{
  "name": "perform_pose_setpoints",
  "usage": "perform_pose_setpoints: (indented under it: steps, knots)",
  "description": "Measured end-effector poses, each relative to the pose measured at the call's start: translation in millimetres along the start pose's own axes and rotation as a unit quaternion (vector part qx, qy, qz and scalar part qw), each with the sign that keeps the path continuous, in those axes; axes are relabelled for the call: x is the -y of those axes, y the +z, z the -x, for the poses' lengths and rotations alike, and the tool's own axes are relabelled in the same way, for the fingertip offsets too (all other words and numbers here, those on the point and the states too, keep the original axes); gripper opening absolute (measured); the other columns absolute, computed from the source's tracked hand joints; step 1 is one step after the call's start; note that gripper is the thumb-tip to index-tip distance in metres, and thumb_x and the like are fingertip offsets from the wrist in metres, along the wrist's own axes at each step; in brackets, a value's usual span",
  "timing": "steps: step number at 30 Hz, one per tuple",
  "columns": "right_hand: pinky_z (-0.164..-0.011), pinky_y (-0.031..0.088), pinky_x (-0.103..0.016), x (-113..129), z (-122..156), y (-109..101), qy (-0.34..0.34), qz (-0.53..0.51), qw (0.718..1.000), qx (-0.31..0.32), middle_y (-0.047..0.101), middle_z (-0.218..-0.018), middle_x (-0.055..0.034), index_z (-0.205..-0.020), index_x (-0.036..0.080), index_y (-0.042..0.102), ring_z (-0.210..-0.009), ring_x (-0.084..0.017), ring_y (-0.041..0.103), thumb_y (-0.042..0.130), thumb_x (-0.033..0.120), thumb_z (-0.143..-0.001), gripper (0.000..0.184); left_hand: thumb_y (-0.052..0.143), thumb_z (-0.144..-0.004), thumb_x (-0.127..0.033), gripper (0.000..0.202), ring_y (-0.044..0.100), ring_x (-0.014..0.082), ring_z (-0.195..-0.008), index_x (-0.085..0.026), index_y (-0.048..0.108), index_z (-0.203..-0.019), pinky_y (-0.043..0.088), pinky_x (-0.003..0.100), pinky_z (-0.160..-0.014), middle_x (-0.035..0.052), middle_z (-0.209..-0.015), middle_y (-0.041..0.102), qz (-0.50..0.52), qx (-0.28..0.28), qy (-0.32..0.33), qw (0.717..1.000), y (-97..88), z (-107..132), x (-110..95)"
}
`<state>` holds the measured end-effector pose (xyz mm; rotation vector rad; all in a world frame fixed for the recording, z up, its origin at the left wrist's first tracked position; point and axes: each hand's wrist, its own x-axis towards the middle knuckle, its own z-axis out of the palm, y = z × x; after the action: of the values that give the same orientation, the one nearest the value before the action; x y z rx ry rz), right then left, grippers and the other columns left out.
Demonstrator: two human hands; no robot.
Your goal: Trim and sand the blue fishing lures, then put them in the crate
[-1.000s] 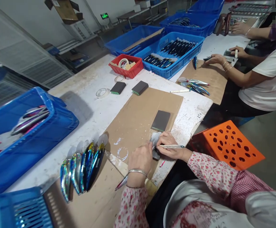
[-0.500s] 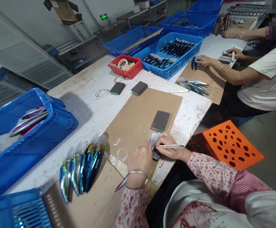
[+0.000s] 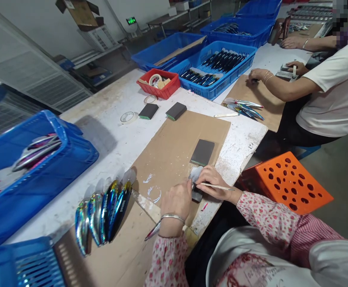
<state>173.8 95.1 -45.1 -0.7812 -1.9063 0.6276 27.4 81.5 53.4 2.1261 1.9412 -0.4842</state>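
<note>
My left hand (image 3: 176, 199), with a silver bangle at the wrist, is closed around a fishing lure whose clear lip (image 3: 195, 173) shows beyond the fingertips; most of its body is hidden. Close by, my right hand (image 3: 212, 181) grips a slim pale-handled tool (image 3: 217, 186); its tip is hidden at the lure. Under both hands lies a dark block (image 3: 196, 195), partly covered. A pointed lure end (image 3: 152, 232) pokes out beside my left wrist; whether it is the same lure I cannot tell. Another dark sanding block (image 3: 203, 152) rests on the cardboard (image 3: 168, 151).
Several shiny blue lures (image 3: 105, 215) lie fanned at left near a blue crate (image 3: 69, 159) of lures. Farther back stand sanding blocks (image 3: 176, 111), tape (image 3: 127, 117), a red basket (image 3: 158, 91) and a blue lure crate (image 3: 212, 93). An orange stool (image 3: 290, 183) and a co-worker (image 3: 335, 99) are at right.
The slim tool in my right hand has tilted, its rear end dropping slightly. My left hand barely moves. The co-worker's hand has shifted, and the lures it held upright are now hidden.
</note>
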Motion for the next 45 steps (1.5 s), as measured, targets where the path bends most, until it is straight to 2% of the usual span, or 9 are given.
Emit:
perform_pose_setpoints:
  steps: [5, 10, 21, 30, 39, 45]
  knots:
    - [-0.078, 0.040, -0.038, -0.1, -3.9, 1.5, -0.011, 0.033, 0.999, -0.031, 0.056, -0.074, -0.0037, -0.079, 0.021, 0.051, -0.077, -0.019, 0.052, 0.047, 0.032, -0.091, 0.017, 0.025, -0.094, -0.038, 0.041, 0.069, 0.0256, -0.081, -0.019, 0.062, -0.098, 0.046, 0.033, -0.067, 0.0136, -0.088, 0.072, 0.021, -0.009, 0.022, 0.999, 0.7, -0.2, 4.8]
    - [-0.076, 0.038, -0.037, 2.8, -4.8, -0.1, -0.018, 0.033, 0.999, -0.026, 0.058, -0.074, -0.0029, -0.081, 0.022, 0.046, -0.074, -0.019, 0.051, 0.046, 0.028, -0.089, 0.011, 0.040, -0.087, -0.037, 0.031, 0.068, 0.0260, -0.085, -0.019, 0.062, -0.098, 0.044, 0.031, -0.067, 0.0130, -0.091, 0.072, 0.022, -0.015, 0.020, 0.999, 2.9, -0.1, 5.6]
    - [-0.076, 0.035, -0.037, 0.9, -1.7, 4.6, 0.004, 0.064, 0.998, -0.006, 0.057, -0.072, -0.0027, -0.076, 0.021, 0.045, -0.077, -0.020, 0.050, 0.046, 0.033, -0.089, 0.017, 0.042, -0.085, -0.037, 0.029, 0.068, 0.0256, -0.084, -0.021, 0.062, -0.099, 0.044, 0.030, -0.066, 0.0116, -0.090, 0.072, 0.018, -0.009, 0.013, 1.000, 3.5, -2.8, 4.5]
    - [-0.075, 0.034, -0.037, 1.2, -2.1, 4.4, -0.011, 0.070, 0.997, -0.009, 0.053, -0.069, -0.0017, -0.072, 0.021, 0.044, -0.078, -0.020, 0.048, 0.047, 0.025, -0.084, 0.012, 0.041, -0.085, -0.037, 0.028, 0.068, 0.0256, -0.082, -0.020, 0.061, -0.096, 0.043, 0.030, -0.063, 0.0110, -0.088, 0.072, 0.017, -0.007, 0.007, 1.000, -0.2, 0.7, 0.4]
    - [-0.073, 0.032, -0.034, 1.0, -1.5, 3.6, -0.015, 0.057, 0.998, -0.008, 0.049, -0.067, -0.0006, -0.070, 0.020, 0.042, -0.075, -0.018, 0.045, 0.046, 0.021, -0.081, 0.012, 0.038, -0.087, -0.038, 0.033, 0.068, 0.0268, -0.081, -0.020, 0.060, -0.104, 0.045, 0.032, -0.065, 0.0125, -0.088, 0.071, 0.006, -0.012, 0.004, 1.000, 2.2, 2.0, -2.5]
    - [-0.071, 0.030, -0.034, 0.2, -3.2, 5.3, -0.028, 0.077, 0.997, -0.014, 0.049, -0.066, -0.0002, -0.069, 0.020, 0.041, -0.072, -0.018, 0.043, 0.048, 0.021, -0.081, 0.014, 0.039, -0.087, -0.038, 0.030, 0.068, 0.0264, -0.080, -0.020, 0.059, -0.100, 0.044, 0.032, -0.064, 0.0120, -0.088, 0.071, -0.004, -0.012, 0.002, 1.000, 5.0, 0.8, -3.9]
